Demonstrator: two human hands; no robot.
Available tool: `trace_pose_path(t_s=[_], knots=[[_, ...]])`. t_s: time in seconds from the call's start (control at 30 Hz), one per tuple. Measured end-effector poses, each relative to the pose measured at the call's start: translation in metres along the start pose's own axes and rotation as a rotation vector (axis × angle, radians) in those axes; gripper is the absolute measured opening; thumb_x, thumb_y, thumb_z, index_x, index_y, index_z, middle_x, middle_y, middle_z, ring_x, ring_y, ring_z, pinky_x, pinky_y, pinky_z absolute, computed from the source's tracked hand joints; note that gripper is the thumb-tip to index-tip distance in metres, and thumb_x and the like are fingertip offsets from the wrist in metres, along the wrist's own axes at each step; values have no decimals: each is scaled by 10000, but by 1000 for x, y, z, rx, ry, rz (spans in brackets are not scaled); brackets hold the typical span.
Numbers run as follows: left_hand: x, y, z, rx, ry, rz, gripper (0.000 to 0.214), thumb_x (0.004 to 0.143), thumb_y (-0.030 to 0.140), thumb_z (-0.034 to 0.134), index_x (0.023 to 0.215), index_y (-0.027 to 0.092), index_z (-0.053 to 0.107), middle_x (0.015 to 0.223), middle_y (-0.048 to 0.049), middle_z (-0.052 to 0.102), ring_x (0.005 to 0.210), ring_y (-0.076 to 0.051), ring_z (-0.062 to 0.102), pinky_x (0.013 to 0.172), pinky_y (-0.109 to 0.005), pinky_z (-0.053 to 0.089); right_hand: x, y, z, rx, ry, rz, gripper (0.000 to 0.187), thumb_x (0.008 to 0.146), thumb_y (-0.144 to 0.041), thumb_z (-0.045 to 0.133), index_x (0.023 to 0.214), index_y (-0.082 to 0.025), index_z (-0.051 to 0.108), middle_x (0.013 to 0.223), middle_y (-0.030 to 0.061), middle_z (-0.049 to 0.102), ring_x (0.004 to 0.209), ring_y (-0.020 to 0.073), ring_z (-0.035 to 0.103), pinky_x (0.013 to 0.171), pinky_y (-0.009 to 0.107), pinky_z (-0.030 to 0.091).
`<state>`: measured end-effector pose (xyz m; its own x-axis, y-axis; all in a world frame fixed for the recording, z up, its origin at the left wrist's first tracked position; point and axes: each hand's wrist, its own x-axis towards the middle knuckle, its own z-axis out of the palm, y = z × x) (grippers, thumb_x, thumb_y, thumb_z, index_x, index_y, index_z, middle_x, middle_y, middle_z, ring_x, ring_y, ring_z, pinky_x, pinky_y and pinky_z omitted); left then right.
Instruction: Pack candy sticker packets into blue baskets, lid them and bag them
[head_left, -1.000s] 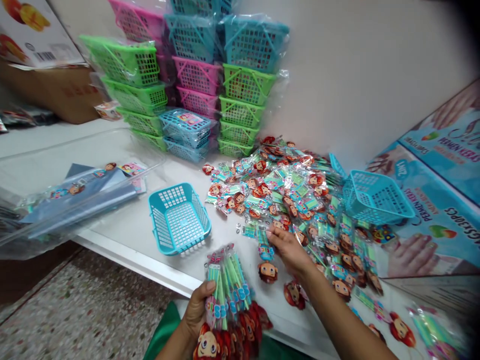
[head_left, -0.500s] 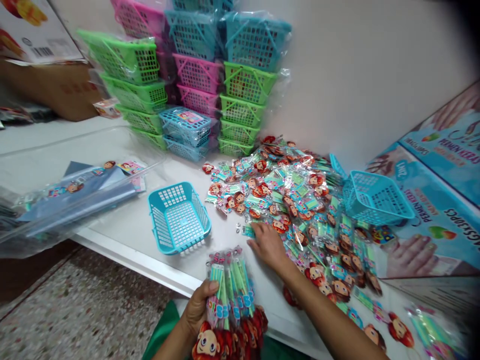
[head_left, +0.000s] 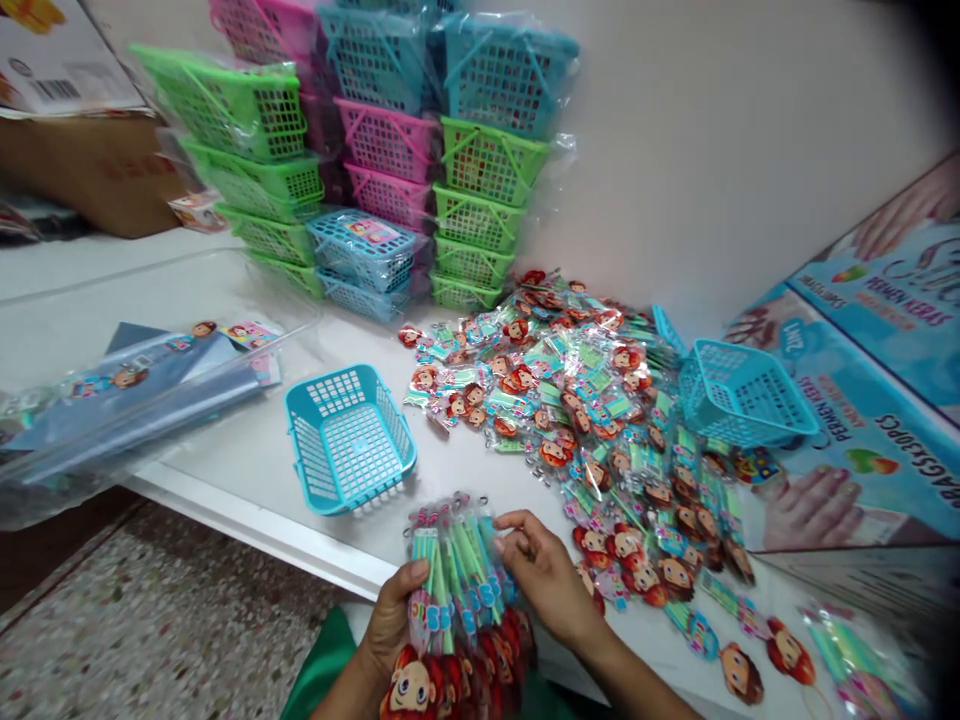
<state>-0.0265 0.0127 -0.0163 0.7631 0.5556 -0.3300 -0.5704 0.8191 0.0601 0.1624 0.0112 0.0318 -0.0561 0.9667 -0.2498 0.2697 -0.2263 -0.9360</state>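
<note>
My left hand (head_left: 394, 610) is wrapped round a thick bundle of slim clear cartoon-head packets (head_left: 454, 590), with pale green strips, blue lettering and small metal rings at the top. The red-haired heads hang at the lower end. Against the bundle's upper right side, my right hand (head_left: 547, 580) has its fingers bent and pinched on a packet, mostly hidden by the fingers. A large heap of similar packets (head_left: 555, 380) covers the table beyond my hands. To the left of the heap, an open blue plastic basket (head_left: 351, 440) stands on the table.
Stacked green baskets (head_left: 480, 210), pink baskets (head_left: 390, 140) and blue baskets in clear wrap stand against the wall. Another blue basket (head_left: 750, 395) rests beside printed blue boxes (head_left: 862, 400) at right. A clear plastic bag (head_left: 172, 390) lies on the left, near the table's front edge (head_left: 262, 535).
My right hand has moved from the heap's near edge back toward me, to the bundle, bringing a packet along. My left hand still holds the bundle. The view has shifted slightly.
</note>
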Motion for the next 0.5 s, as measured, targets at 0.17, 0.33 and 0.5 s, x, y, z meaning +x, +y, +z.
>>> trace_pose_path(t_s=[0.17,0.33,0.5], knots=[[2,2,0,0,26,-17,525,767,333,585,1223,74,555,924,-143,725,920,-309,666,911,-451,444,-2,-6,2,-400,-25,-255,282,953,-330,354,869,-207,594,753,-5,597,720,135,551,666,228,397],[0,6,-1,-1,39,-15,536,752,345,603,1215,77,565,926,-143,725,924,-316,664,904,-448,447,53,14,-25,-893,334,-356,263,955,-280,356,967,-185,601,864,42,629,787,151,570,698,232,422],[-2,4,3,24,23,-43,554,736,325,624,1229,83,554,945,-148,721,926,-320,662,896,-447,446,107,37,-38,-1089,414,-408,209,878,-202,495,1047,-190,617,946,105,623,870,224,526,707,300,389]])
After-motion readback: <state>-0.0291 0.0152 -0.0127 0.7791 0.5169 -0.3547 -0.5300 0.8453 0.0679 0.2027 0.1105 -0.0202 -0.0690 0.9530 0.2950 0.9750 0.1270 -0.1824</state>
